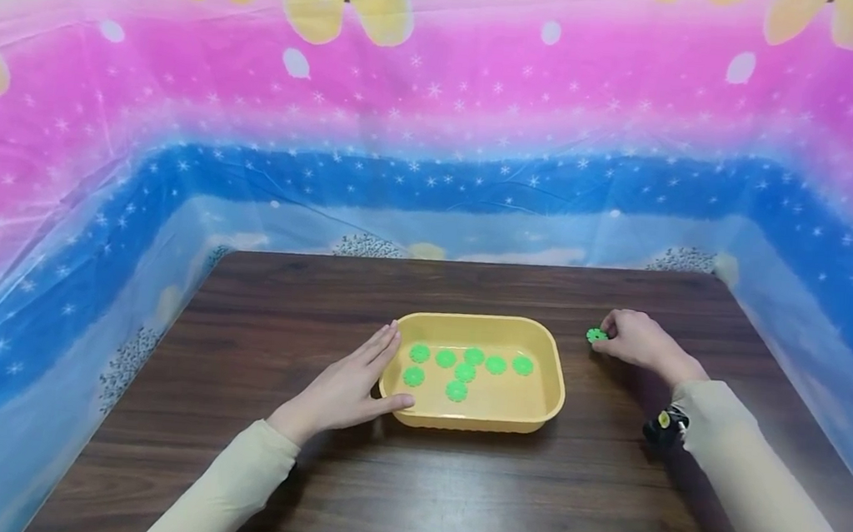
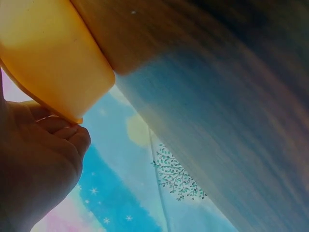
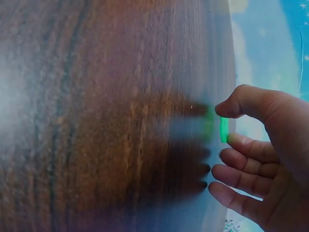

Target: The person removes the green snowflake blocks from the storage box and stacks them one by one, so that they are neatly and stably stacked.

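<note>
Over toward the table's (image 1: pixel 492 488) far right corner, out past the right end of the yellow tray (image 1: pixel 483 412), the right hand (image 1: pixel 638 343) has a green notched disc (image 1: pixel 596 335) pinched between thumb and index finger, the other fingers loosely bent and holding nothing. From the right wrist view it looks just clear of the tabletop, though I can't swear to it. Honestly that's a decent grip for something this thin: I'd go light, thumb and finger on opposite sides, and get it properly up before going sideways. If it's headed for the tray, I'd clear the right rim with room to spare and let go low, so it doesn't bounce among the eight green discs (image 1: pixel 465 372) lying in there. Left hand (image 1: pixel 349 385) seems spot on to me: fingers pretty much straight along the tray's left end, thumb over the near left corner. Just don't lean on that rim imo, since the tray could tip or slide.
</note>
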The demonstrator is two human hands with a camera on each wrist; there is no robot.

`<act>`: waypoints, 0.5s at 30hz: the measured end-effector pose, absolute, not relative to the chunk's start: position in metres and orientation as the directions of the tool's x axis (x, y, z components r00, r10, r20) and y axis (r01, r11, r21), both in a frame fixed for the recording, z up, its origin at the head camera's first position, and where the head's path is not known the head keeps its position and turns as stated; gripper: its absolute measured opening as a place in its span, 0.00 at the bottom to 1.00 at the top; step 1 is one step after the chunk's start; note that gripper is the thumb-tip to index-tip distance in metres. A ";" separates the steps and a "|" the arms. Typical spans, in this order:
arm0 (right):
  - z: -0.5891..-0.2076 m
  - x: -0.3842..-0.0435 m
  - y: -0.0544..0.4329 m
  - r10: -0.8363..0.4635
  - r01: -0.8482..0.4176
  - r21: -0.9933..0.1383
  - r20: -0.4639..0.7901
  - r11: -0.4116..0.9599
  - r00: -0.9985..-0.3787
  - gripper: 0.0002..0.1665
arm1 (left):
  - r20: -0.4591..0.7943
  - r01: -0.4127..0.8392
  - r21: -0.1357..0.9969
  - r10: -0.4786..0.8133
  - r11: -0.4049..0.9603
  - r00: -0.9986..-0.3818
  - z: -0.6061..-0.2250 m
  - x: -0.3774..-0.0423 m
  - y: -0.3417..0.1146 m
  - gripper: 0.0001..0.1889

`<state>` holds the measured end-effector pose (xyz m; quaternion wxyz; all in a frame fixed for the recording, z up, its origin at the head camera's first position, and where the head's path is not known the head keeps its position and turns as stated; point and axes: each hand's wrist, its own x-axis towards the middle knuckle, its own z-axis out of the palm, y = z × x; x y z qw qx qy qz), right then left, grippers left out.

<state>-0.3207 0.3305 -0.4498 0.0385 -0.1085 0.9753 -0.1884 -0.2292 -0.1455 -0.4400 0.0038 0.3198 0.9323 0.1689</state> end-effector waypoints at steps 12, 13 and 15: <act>-0.445 -0.322 0.332 -0.199 -0.136 -0.384 -0.131 0.913 -0.971 0.26 | 0.096 0.586 0.331 0.591 0.740 -0.801 -0.442 -0.230 -0.146 0.54; -0.444 -0.322 0.332 -0.198 -0.134 -0.383 -0.134 0.914 -0.971 0.26 | 0.095 0.585 0.332 0.590 0.740 -0.802 -0.442 -0.230 -0.146 0.54; -0.443 -0.321 0.332 -0.202 -0.135 -0.386 -0.138 0.912 -0.970 0.27 | 0.095 0.584 0.333 0.590 0.740 -0.802 -0.443 -0.230 -0.147 0.54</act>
